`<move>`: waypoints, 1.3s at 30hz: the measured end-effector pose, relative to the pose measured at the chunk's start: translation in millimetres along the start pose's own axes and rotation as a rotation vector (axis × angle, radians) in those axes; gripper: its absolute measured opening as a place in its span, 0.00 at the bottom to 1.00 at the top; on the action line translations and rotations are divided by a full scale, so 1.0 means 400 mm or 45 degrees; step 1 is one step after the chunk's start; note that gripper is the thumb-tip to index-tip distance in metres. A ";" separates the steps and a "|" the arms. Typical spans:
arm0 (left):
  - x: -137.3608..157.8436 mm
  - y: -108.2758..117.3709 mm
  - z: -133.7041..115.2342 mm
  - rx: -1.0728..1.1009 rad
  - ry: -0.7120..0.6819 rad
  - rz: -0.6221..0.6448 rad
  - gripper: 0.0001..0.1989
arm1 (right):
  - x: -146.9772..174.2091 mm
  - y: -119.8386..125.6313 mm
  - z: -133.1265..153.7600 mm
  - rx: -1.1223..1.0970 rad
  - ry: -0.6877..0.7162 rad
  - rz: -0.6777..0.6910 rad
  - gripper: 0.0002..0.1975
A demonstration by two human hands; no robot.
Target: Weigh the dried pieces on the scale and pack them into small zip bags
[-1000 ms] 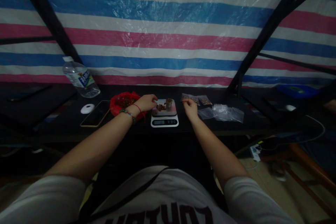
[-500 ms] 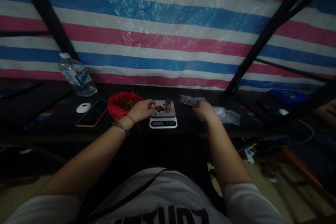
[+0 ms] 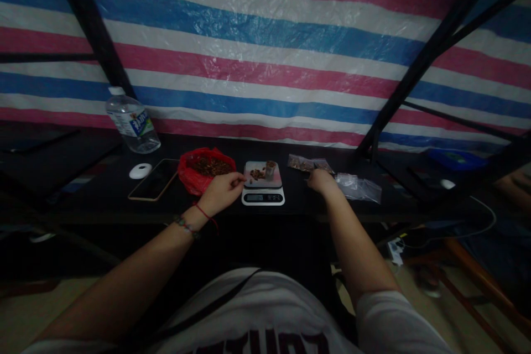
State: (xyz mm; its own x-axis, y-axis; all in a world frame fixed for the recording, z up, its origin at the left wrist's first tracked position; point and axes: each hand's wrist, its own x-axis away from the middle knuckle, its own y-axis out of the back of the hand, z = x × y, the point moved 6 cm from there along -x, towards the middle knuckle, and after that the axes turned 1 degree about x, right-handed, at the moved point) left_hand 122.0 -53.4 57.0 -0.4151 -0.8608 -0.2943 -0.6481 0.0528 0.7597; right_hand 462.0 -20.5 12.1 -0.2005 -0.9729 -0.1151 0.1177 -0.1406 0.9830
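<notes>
Striped plastic sheeting in blue, pink and white hangs behind our dark surface (image 3: pixel 103 204), crossed by black metal bars. Our left hand (image 3: pixel 222 191) sits between the red bag (image 3: pixel 203 168) and the scale (image 3: pixel 263 188), its fingertips pinched narrow and reaching just to the left edge of the scale's plate; whether anything is held between them we cannot tell. The scale is white with a dark display at its front, and on its plate lie a small heap of brown pieces (image 3: pixel 257 173) and a small cup (image 3: pixel 270 168) standing upright. The red bag lies open, with more brown pieces showing inside. Our right hand (image 3: pixel 321 181) rests to the right of the scale, fingers curled down on the small clear bags (image 3: pixel 307 164) that hold brown contents; how firmly it grips them is too dim to tell. More clear bags (image 3: pixel 359 187) lie just beside it. Farther left we see a phone (image 3: pixel 153 180), a white round object (image 3: pixel 140 171) and a water bottle (image 3: pixel 131 121).
</notes>
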 end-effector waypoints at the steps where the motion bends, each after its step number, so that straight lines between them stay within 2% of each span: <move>1: 0.005 0.004 0.001 0.036 -0.004 -0.018 0.13 | 0.009 0.020 0.015 -0.069 0.034 0.004 0.03; 5: 0.017 0.010 0.006 0.370 0.068 -0.096 0.20 | 0.065 0.131 0.094 -0.591 0.262 0.005 0.06; 8: 0.024 -0.010 -0.012 0.699 0.077 -0.047 0.24 | 0.124 0.188 0.177 -1.158 0.409 0.169 0.08; 12: 0.043 -0.056 -0.056 0.881 0.028 0.190 0.27 | 0.189 0.188 0.292 -1.688 0.467 0.422 0.08; 14: 0.051 -0.070 -0.063 0.864 0.025 0.242 0.25 | 0.202 0.164 0.332 -1.830 0.426 0.474 0.08; 16: 0.053 -0.075 -0.058 0.828 0.037 0.250 0.19 | 0.201 0.141 0.354 -1.917 0.376 0.465 0.09; 19: 0.046 -0.073 -0.040 0.794 0.068 0.237 0.13 | 0.191 0.120 0.361 -1.933 0.355 0.410 0.12; 24: 0.033 -0.070 -0.020 0.796 0.100 0.280 0.16 | 0.179 0.122 0.349 -1.887 0.388 0.378 0.19; 31: 0.031 -0.060 -0.004 0.812 0.161 0.266 0.16 | 0.143 0.122 0.318 -1.669 0.416 0.148 0.13; 33: 0.031 -0.054 -0.004 0.807 0.180 0.252 0.15 | 0.132 0.123 0.305 -1.598 0.388 0.052 0.12; 36: 0.030 -0.040 -0.002 0.830 0.224 0.178 0.16 | 0.137 0.150 0.288 -1.466 0.331 -0.196 0.11; 39: 0.030 -0.030 0.002 0.898 0.300 0.072 0.17 | 0.186 0.197 0.320 -1.281 0.455 -0.393 0.10</move>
State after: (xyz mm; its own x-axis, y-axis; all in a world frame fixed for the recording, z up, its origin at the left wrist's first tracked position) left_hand 124.3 -64.1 43.7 -0.3638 -0.9286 -0.0733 -0.9185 0.3444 0.1943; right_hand 331.9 -80.6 99.4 -0.0844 -0.8444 -0.5291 0.8789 -0.3132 0.3597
